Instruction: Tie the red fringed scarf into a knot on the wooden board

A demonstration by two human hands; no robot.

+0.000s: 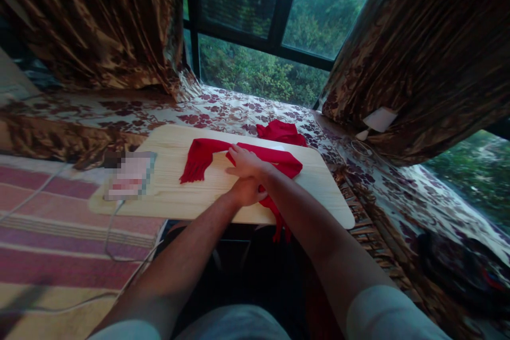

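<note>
— Pale sleeves [382, 313] sit nearest the lens, at the lower edge; two bare forearms [191, 255] extend from them to the wooden board [319, 180]. State the condition of the right hand.

— Right hand [245, 162]: centre of the board; palm down, fingers straight and released, lying flat on the red scarf [203, 151]; it grasps nothing.

— Left hand?

— Left hand [247, 192]: just behind the right hand, toward the near edge, touching the right wrist; the wrist covers its fingers; whether it is clenched on the scarf cannot be told.

— Describe the lay of the scarf.

— One fringed end rests on the board left of centre; the band runs right beneath the right hand and folds back near the right edge; the other fringed end hangs over the near edge.

— Other items on the board?

— Pixelated flat object [129, 175] at the near left corner; a white cable [111, 234] leaves it over the near edge and crosses the striped mat [51, 234]. A second red cloth [281, 132] lies bunched at the far edge, just beyond the scarf.

— Surroundings?

— Floral cloth [239, 111] beyond the far edge; brown patterned curtains [99, 21] on both sides; a dark-framed window [279, 16] between them, green trees behind the glass.
</note>
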